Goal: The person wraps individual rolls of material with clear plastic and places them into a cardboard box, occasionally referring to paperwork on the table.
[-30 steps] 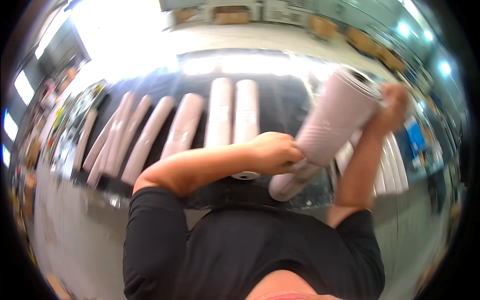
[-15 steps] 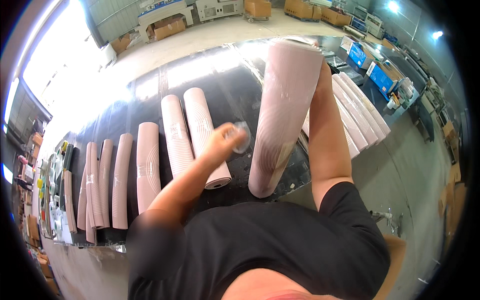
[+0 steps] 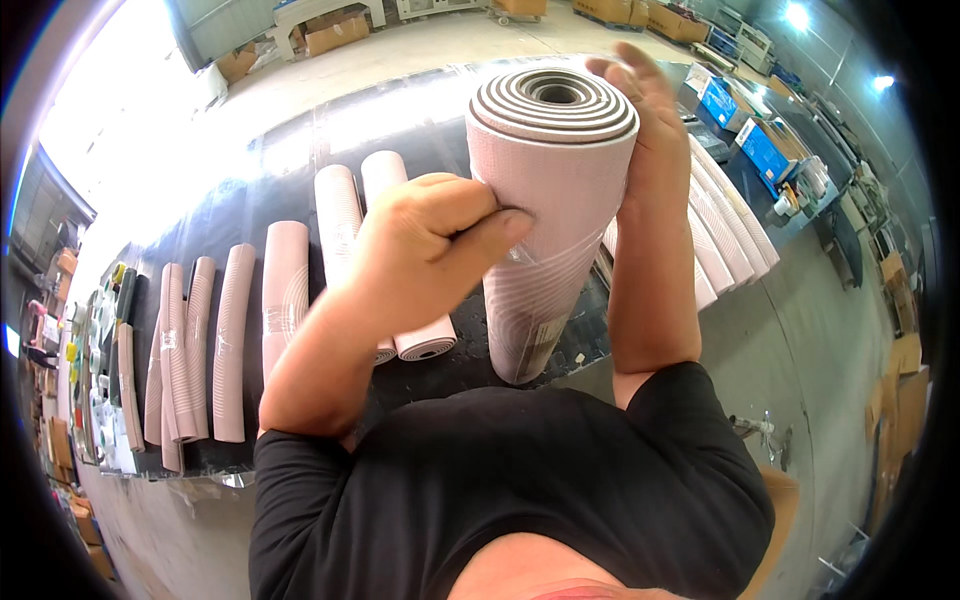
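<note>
A rolled pink yoga mat (image 3: 545, 180) stands tilted on the black table (image 3: 440, 135), its spiral end turned up. My left hand (image 3: 450, 235) is closed against the mat's near left side, fingers curled and thumb pressed in. A glossy bit of clear tape (image 3: 518, 252) shows under the thumb; the rest of it is hidden. My right hand (image 3: 650, 110) is at the mat's upper right side, fingers stretched out and slightly blurred, palm toward the roll. A label (image 3: 548, 332) is low on the mat.
To the left lie several rolled pink mats (image 3: 285, 290), some banded with clear film. More pink rolls (image 3: 725, 230) lie right of my right arm. Blue-and-white boxes (image 3: 765, 150) stand at the table's far right. Tape rolls (image 3: 85, 350) crowd the left end.
The mat's top has tipped toward me, exposing its spiral end. My left hand, with clear tape, has moved up and right onto the mat. My right hand's fingers have come into view.
</note>
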The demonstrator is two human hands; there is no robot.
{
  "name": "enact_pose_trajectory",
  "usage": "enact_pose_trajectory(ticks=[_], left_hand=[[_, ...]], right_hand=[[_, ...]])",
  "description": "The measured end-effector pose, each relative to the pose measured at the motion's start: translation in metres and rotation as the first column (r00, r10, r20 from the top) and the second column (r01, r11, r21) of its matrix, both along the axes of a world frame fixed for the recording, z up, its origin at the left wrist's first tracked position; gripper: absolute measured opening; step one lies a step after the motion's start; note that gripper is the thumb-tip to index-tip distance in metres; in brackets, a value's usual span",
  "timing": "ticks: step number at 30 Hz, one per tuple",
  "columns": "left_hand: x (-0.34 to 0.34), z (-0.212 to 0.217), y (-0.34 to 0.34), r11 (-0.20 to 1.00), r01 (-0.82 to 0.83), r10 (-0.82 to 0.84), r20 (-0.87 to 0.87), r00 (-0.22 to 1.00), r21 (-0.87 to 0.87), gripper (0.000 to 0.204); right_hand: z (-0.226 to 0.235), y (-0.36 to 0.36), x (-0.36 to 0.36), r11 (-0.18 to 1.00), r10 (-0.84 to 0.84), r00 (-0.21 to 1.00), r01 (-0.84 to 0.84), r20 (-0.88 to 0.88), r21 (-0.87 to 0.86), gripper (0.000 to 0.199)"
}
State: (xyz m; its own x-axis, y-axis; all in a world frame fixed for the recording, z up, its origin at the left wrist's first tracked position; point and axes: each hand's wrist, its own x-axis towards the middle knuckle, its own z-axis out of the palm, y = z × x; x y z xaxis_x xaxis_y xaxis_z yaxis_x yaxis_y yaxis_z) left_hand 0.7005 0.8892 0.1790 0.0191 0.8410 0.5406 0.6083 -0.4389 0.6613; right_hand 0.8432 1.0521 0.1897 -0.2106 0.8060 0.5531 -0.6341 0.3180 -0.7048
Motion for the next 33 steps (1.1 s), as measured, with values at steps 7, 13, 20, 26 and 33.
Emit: enact_pose_trajectory(ticks=[7, 13, 20, 26, 33], left_hand=[[-0.032, -0.051, 0.029, 0.846, 0.499, -0.403, 0.840, 0.362, 0.191, 0.019], [-0.033, -0.104, 0.065, 0.958, 0.280, -0.068, 0.895, 0.442, -0.066, 0.028], [-0.053, -0.210, 0.068, 0.726, -0.370, 0.108, -0.436, 0.894, -0.580, 0.026], [-0.029, -0.243, 0.035, 0.512, -0.561, 0.060, -0.624, 0.779, -0.650, 0.028], [-0.014, -0.206, 0.073, 0.453, -0.555, 0.001, -0.622, 0.783, -0.698, 0.036]], right_hand=[[-0.018, 0.026, 0.044, 0.866, 0.500, 0.859, -0.493, 0.112, -0.078, 0.023], [-0.023, -0.004, 0.041, 0.921, 0.353, 0.925, -0.317, 0.138, -0.228, 0.018], [-0.235, 0.006, 0.066, 0.897, 0.417, 0.023, -0.173, 0.909, -0.407, 0.028], [-0.336, -0.066, 0.100, 0.989, 0.055, -0.072, -0.134, 0.996, -0.064, 0.035], [-0.353, -0.070, 0.076, 0.963, 0.200, 0.178, 0.145, 0.963, -0.227, 0.023]])
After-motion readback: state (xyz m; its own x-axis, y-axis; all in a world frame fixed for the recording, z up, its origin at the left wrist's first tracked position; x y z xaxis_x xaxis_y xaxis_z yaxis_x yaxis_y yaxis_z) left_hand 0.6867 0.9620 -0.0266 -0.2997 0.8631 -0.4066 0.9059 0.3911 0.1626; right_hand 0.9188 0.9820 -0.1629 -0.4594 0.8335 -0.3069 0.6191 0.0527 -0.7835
